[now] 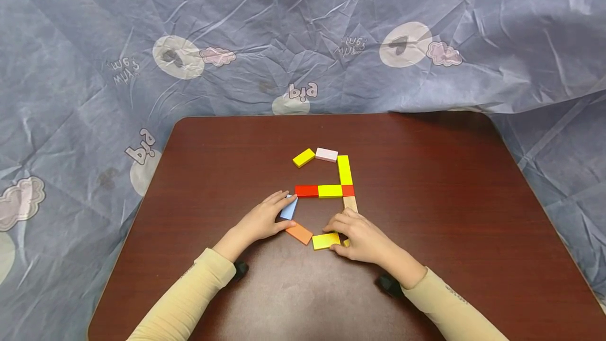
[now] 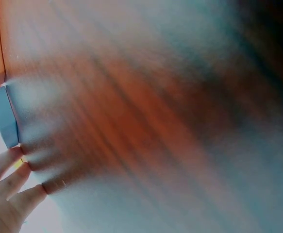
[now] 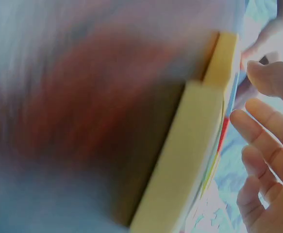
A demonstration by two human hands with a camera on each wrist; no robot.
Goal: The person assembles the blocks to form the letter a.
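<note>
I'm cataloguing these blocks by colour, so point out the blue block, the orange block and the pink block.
Blue block (image 1: 289, 209): head view, on its top face.
Orange block (image 1: 300, 233): head view, on its top face.
Pink block (image 1: 326, 153): head view, on its top face.

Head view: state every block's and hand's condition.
Left hand: fingers spread
Right hand: fingers bent
Blue block: partly covered
Orange block: partly covered
Wooden block: partly covered
Near yellow block: partly covered
Block under right hand: mostly hidden
Pink block: flat
Long red block: flat
Short red block: untouched
Angled yellow block: flat
Right yellow block: flat
Middle yellow block: flat
</note>
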